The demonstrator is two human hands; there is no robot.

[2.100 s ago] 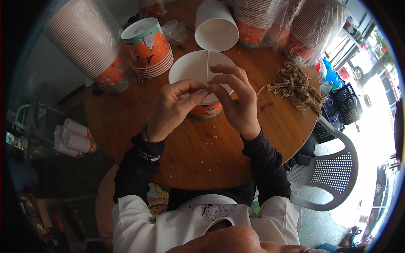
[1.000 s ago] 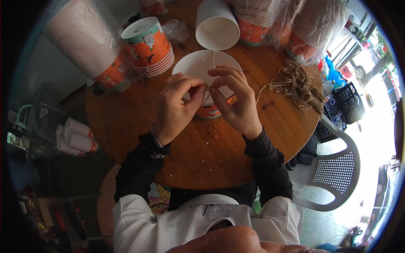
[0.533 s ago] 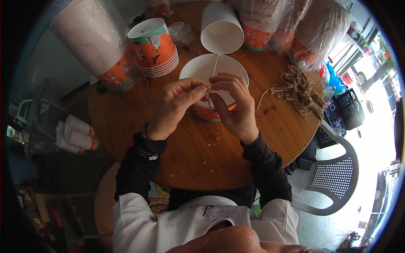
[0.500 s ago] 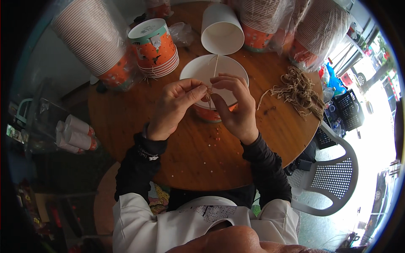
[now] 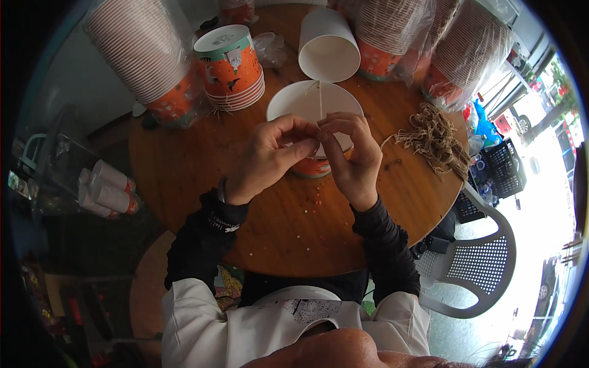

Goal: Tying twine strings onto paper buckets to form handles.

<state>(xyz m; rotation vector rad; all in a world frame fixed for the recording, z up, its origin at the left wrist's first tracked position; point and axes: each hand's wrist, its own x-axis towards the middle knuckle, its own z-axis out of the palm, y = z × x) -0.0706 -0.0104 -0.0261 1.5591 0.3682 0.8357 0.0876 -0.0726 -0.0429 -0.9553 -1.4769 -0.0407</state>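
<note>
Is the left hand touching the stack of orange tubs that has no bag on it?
Apart. The head view shows a strip of bare table between the left hand and the stack.

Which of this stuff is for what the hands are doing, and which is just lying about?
Probably for the job:
- string, where left hand and right hand meet
- upright bucket under the hands
- tangled heap on the right, looks like more string

Probably just lying about:
- crumpled clear bag
- grey chair
- black crate
</note>
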